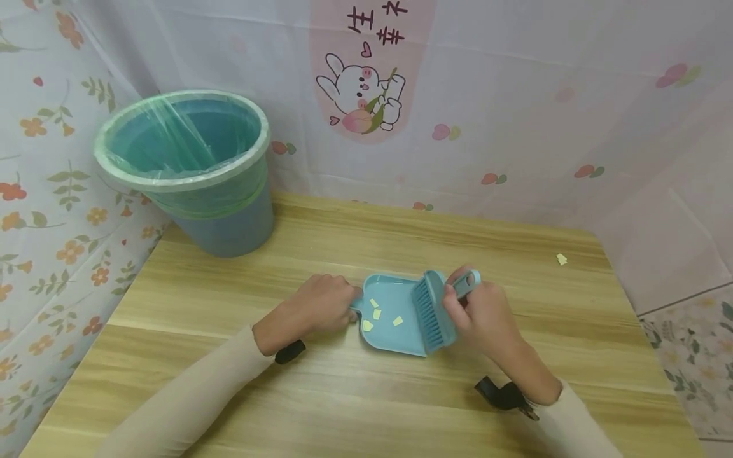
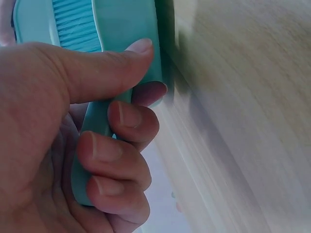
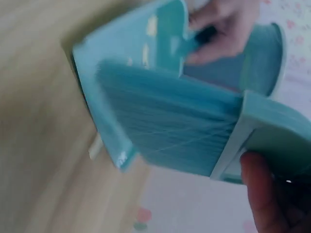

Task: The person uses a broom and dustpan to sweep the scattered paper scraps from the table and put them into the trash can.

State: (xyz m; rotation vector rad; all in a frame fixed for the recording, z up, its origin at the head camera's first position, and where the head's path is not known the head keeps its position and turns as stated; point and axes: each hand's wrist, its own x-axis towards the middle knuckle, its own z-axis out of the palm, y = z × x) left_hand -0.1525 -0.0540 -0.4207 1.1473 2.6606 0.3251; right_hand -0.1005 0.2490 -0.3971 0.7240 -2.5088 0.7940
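Observation:
My left hand (image 1: pixel 328 302) grips the short handle of a light-blue dustpan (image 1: pixel 395 292), which sits over the middle of the table. In the left wrist view, the fingers curl round the handle and the thumb (image 2: pixel 116 68) presses on the pan's back end. Several small yellow paper scraps (image 1: pixel 376 313) lie inside the pan. My right hand (image 1: pixel 487 315) holds a matching hand brush (image 1: pixel 438 312) by its handle. The bristles (image 3: pixel 160 116) overlap the pan's open front edge. In the right wrist view a pale scrap (image 3: pixel 95 147) shows beside that edge.
A blue bin (image 1: pixel 235 222) with a green liner stands at the table's back left. One more yellow scrap (image 1: pixel 562 259) lies on the wooden table (image 1: pixel 366 407) at the back right. Printed curtains (image 1: pixel 504 114) hang behind the table and to its left.

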